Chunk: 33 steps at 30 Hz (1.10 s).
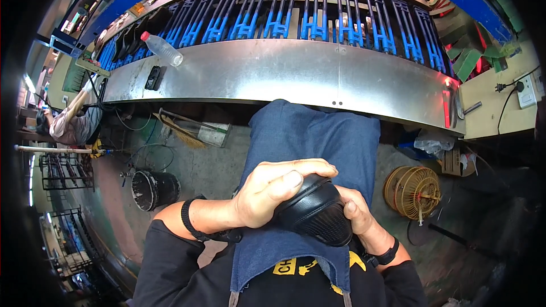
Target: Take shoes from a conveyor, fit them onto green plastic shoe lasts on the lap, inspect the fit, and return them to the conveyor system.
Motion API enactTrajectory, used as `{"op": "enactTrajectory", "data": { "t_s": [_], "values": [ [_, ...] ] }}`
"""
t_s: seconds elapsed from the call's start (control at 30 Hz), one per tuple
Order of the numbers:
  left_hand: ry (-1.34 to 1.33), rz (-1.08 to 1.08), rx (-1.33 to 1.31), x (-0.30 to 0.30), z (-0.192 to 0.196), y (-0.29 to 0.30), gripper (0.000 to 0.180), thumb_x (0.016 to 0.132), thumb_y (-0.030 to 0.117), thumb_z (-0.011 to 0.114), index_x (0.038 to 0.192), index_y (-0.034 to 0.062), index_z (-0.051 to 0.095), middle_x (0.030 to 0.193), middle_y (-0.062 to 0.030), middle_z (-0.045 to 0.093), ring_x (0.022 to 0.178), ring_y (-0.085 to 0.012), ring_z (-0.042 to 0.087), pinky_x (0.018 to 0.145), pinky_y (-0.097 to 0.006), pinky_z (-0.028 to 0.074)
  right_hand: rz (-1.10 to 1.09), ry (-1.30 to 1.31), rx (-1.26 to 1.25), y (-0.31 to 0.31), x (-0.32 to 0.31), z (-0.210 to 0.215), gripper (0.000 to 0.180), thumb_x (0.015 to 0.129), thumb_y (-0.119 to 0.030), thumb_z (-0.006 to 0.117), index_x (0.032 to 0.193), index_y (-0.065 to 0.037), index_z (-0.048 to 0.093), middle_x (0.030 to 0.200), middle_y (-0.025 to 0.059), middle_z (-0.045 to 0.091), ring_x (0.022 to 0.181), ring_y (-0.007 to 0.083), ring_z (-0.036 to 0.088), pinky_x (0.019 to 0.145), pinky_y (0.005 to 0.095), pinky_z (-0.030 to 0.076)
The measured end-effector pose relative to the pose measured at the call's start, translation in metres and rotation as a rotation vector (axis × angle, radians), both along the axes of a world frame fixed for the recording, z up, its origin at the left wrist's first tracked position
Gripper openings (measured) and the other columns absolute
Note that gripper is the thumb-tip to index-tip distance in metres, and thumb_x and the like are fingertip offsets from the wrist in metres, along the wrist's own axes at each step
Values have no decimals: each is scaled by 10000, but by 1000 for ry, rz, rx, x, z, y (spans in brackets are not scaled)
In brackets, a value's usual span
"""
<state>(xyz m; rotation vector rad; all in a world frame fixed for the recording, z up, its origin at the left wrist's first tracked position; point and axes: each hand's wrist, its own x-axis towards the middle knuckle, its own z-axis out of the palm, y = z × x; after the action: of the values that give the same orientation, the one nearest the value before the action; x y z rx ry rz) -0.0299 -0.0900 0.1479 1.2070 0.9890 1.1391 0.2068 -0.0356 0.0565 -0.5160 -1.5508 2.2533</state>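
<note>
Over my lap I hold what looks like a black shoe, with a smooth rounded band and a finely textured side. My left hand is closed over its upper left part, thumb pressed to the surface and fingers reaching across the far edge. Along its right side my right hand grips it, thumb against the textured part. The right fingers are partly hidden behind it. Beneath the hands lies a dark blue apron covering my lap.
Ahead runs a metal bench, with a row of blue racks behind. On it lie a clear bottle, a small black item and red-handled pliers. A bucket stands left, a round wicker-like basket right. Another person sits far left.
</note>
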Motion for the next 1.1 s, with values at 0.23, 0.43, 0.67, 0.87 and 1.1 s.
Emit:
{"op": "enactTrajectory", "data": {
  "t_s": [0.23, 0.43, 0.67, 0.87, 1.1],
  "values": [
    [44, -50, 155, 9, -4, -11, 523, 1020, 290, 323, 1326, -85, 519, 1395, -246, 529, 1311, -384, 507, 1135, -426, 335, -58, 24, 54, -7, 4, -18, 852, 907, -717, 474, 1118, 95, 617, 838, 88, 673, 775, 141, 618, 690, 274, 466],
    [577, -97, 452, -1, 33, -6, 689, 728, 98, 834, 1319, -81, 530, 1376, -366, 486, 1252, -458, 553, 1007, -439, 490, -121, 40, -66, -11, 1, -21, 856, 913, -724, 453, 1130, 88, 614, 929, 99, 680, 829, 145, 618, 725, 271, 469],
    [563, 141, 494, 20, 0, -7, 662, 701, 54, 823, 1299, -61, 562, 1348, -304, 545, 1090, -388, 671, 860, -364, 582, -130, 90, -190, -15, 4, -29, 867, 908, -712, 481, 1187, 100, 599, 1020, 130, 685, 893, 145, 633, 763, 256, 486],
    [569, 180, 467, 30, -19, -4, 705, 742, 66, 805, 1363, -61, 495, 1335, -346, 541, 1196, -428, 609, 975, -411, 515, -166, 99, -223, -10, 4, -26, 880, 916, -711, 472, 1217, 107, 590, 1065, 129, 687, 932, 155, 644, 810, 262, 497],
    [454, 178, 479, 39, -21, 19, 901, 780, 131, 833, 1476, -93, 306, 1337, -268, 579, 1167, -316, 637, 1010, -352, 482, -260, 201, -380, -3, 15, -38, 842, 951, -678, 439, 1332, 68, 525, 1186, 151, 666, 1021, 200, 663, 905, 319, 531]
  ]
}}
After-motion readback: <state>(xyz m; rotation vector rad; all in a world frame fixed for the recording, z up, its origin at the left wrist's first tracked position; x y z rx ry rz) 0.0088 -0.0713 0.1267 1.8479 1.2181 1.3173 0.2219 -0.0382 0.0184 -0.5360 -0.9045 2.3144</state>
